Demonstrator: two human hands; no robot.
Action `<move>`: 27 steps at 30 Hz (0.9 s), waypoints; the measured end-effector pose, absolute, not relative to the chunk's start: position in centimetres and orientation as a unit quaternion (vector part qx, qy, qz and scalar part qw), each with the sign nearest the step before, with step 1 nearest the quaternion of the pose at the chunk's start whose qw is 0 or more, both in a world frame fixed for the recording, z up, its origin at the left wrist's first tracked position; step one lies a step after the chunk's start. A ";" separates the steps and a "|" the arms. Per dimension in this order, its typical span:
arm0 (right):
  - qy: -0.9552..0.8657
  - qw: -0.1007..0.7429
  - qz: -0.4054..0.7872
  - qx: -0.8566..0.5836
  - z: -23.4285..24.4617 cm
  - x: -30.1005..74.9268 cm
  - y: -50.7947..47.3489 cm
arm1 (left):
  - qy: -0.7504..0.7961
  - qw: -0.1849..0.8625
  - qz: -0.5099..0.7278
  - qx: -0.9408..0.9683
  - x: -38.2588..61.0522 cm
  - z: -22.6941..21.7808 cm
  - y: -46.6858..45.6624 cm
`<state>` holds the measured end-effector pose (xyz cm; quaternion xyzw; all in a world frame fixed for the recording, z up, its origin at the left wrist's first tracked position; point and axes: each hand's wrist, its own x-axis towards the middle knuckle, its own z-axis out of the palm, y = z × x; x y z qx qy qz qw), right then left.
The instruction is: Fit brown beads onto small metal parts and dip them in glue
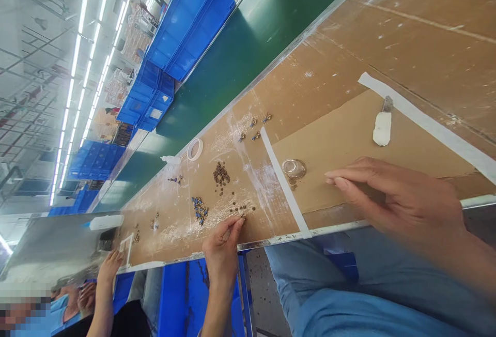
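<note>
My left hand (pixel 223 246) is closed in a pinch at the table's near edge, its fingertips on a small dark brown bead (pixel 243 216). Beside those fingertips lies a loose row of similar beads (pixel 240 208). My right hand (pixel 411 205) hovers over the cardboard sheet (pixel 333 146), thumb and forefinger pressed together. A tiny dark bit shows at its fingertips, too small to name. Left of that hand sits a small clear round dish (pixel 294 168). A heap of brown beads (pixel 221 174) and a cluster of small blue and gold pieces (pixel 199 210) lie farther left.
White tape strips (pixel 284 184) cross the brown tabletop. A tape roll (pixel 194 149) and a small white bottle (pixel 171 159) stand near the green belt (pixel 267 27). Blue crates (pixel 189 21) line its far side. At left, a co-worker's hand (pixel 109 265) rests on the table.
</note>
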<state>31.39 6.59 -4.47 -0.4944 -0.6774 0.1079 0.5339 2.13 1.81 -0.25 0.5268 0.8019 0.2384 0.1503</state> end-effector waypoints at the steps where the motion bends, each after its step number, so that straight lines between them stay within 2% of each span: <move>1: -0.675 0.536 0.111 -0.495 -4.4 31.3 6.6 | 0.801 0.145 0.231 0.533 2.1 -0.2 1.8; 15: -0.669 0.570 0.133 -0.457 -4.7 31.3 6.5 | 0.773 0.096 0.190 0.598 2.2 -0.1 2.0; 27: -0.668 0.586 0.117 -0.443 -4.4 31.9 5.5 | 0.777 0.274 0.360 0.439 3.9 1.5 0.5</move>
